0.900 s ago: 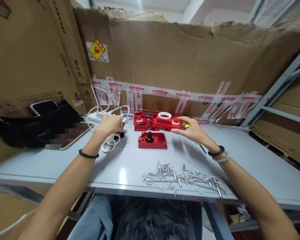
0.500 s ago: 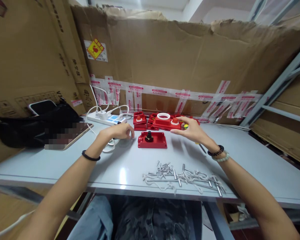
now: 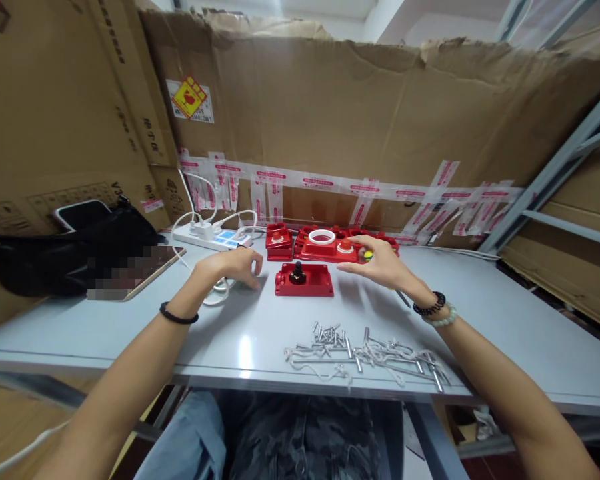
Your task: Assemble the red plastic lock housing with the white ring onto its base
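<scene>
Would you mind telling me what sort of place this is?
Probably a small assembly bench in a storeroom: taped cardboard boxes wall it in, red plastic housings lie on the grey table, and loose screws are piled near its edge.

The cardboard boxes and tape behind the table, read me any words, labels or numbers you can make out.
No text can be read with certainty.
Yellow diamond label on the cardboard wall: print blurred.
Red-and-white tape strips: print too small.
Left carton side markings: too blurred.

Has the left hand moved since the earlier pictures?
Yes. The left hand has shifted right, away from the white power strip and toward the red box with the black knob.
</scene>
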`<action>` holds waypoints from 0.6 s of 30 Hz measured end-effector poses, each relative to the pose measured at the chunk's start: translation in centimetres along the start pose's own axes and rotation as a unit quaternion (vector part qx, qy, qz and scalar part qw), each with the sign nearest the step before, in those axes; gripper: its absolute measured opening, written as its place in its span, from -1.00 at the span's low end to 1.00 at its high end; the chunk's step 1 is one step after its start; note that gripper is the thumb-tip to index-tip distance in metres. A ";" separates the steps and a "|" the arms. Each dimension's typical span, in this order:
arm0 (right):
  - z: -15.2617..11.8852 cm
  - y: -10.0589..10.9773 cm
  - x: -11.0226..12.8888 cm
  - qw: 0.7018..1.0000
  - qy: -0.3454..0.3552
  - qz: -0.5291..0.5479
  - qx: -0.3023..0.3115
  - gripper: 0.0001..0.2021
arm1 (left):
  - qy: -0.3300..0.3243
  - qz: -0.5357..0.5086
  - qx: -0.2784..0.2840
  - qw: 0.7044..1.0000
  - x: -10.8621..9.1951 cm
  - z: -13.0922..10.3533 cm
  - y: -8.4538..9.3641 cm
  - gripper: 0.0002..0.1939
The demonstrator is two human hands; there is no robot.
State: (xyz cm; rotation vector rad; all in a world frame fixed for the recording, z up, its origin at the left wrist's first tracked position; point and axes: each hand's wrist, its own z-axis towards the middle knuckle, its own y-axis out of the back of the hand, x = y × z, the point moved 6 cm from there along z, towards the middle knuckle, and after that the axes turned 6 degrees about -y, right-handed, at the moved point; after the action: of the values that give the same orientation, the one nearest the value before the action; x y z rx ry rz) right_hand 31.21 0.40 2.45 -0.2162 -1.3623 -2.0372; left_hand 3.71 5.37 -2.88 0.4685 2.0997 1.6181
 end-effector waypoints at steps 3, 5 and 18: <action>-0.2 -0.3 0.3 1.000 -0.002 0.005 0.007 -0.38 | -0.014 -0.031 0.001 0.999 -0.3 0.0 0.0 -0.53; -0.3 -0.6 0.6 1.000 0.009 0.009 0.017 -0.39 | -0.053 -0.050 -0.051 0.996 -1.3 -0.2 0.7 -0.51; -2.7 -0.3 5.2 0.990 0.133 -0.041 0.005 -0.46 | -0.314 0.001 -0.404 0.859 -9.9 -2.2 2.9 -0.57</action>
State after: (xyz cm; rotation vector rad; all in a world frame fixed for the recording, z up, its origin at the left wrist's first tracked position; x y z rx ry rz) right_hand 27.67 -4.14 3.51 0.1146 -1.2308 -2.0411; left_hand 10.86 -0.84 1.76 0.5827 0.8384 1.8342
